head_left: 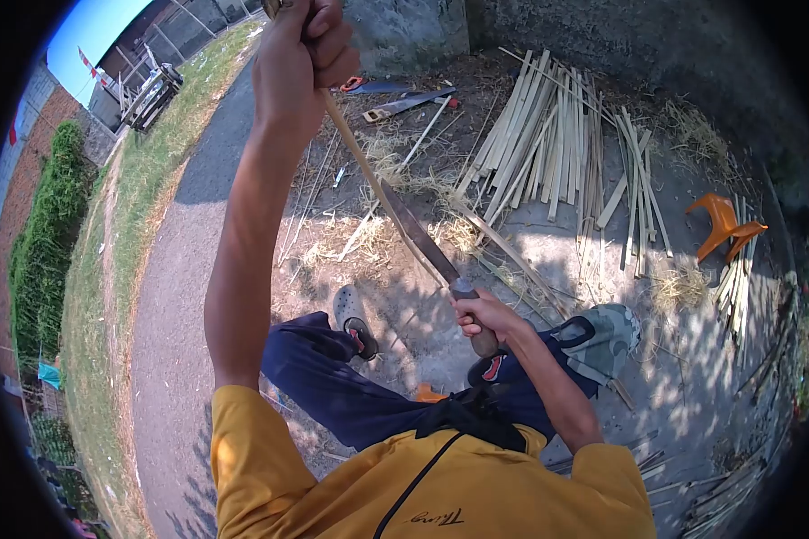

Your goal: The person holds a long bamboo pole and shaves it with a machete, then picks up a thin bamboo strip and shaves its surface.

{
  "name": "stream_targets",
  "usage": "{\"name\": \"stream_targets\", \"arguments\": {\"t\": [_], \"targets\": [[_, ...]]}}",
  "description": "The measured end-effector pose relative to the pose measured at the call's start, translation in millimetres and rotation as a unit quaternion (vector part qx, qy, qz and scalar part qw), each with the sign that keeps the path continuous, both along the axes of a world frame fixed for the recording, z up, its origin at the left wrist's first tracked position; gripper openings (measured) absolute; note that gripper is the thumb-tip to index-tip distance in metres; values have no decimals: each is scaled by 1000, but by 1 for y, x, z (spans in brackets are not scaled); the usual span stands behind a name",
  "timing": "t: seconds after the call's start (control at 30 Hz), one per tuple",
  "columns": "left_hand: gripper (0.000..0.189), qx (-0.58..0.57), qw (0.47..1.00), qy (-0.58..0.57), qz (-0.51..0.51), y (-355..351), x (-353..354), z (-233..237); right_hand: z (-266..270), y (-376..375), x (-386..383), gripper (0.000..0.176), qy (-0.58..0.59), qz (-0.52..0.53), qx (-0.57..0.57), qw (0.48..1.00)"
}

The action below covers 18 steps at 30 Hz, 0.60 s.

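Observation:
High at the top of the head view, my left hand (301, 58) is closed in a fist around one end of a long bamboo strip (366, 164). The strip slants down to the right from that fist. My right hand (485, 316) grips the thick handle of a large knife (420, 235) in front of my lap. Its dark blade points up and to the left, lying along the lower part of the strip and overlapping it in this view. Pale shavings (368, 242) cover the ground below the blade.
Many split bamboo strips (548, 135) lie in a pile by the wall. Two handsaws (409, 103) rest on the ground ahead. An orange plastic piece (719, 225) is at the right, near more strips. A paved path (189, 260) and grass run along the left.

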State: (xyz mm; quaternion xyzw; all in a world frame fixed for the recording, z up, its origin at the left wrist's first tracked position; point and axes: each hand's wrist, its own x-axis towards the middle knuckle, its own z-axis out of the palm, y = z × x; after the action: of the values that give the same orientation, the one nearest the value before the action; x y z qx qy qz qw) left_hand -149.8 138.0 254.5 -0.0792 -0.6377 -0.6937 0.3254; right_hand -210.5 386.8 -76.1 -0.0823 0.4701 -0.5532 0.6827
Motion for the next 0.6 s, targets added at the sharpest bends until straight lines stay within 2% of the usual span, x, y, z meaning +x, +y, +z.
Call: {"name": "stream_targets", "arguments": {"t": [0.07, 0.17, 0.23, 0.3, 0.33, 0.4, 0.43, 0.5, 0.53, 0.6], "targets": [[47, 157, 974, 67, -149, -21, -8, -13, 17, 0, -4, 14, 30, 26, -101, 994], [48, 154, 975, 69, -147, -22, -13, -12, 18, -3, -5, 14, 66, 29, -120, 990], [49, 150, 975, 68, -152, -10, -13, -7, -5, -5, -5, 14, 97, 27, -117, 988], [49, 41, 996, 21, 75, 20, -8, 3, -64, -5, -2, 12, 142, 36, -55, 988], [49, 42, 996, 21, 75, 20, -7, 2, -88, -1, 1, 12, 142, 36, -54, 988], [48, 47, 996, 8, 80, 18, -5, 1, -133, 7, 5, 13, 243, 58, 42, 967], [48, 45, 996, 7, 80, 13, -1, 2, -156, 12, 5, 13, 242, 58, 39, 968], [47, -33, 997, -2, 63, -3, 12, 5, -191, 25, 0, 11, 169, 20, 118, 978], [47, -34, 997, -5, 63, -4, 16, 4, -196, 30, -2, 11, 166, 21, 117, 979], [44, -55, 991, 13, 121, -7, 23, 2, -207, 44, -5, 11, 85, -60, 122, 987]]}}
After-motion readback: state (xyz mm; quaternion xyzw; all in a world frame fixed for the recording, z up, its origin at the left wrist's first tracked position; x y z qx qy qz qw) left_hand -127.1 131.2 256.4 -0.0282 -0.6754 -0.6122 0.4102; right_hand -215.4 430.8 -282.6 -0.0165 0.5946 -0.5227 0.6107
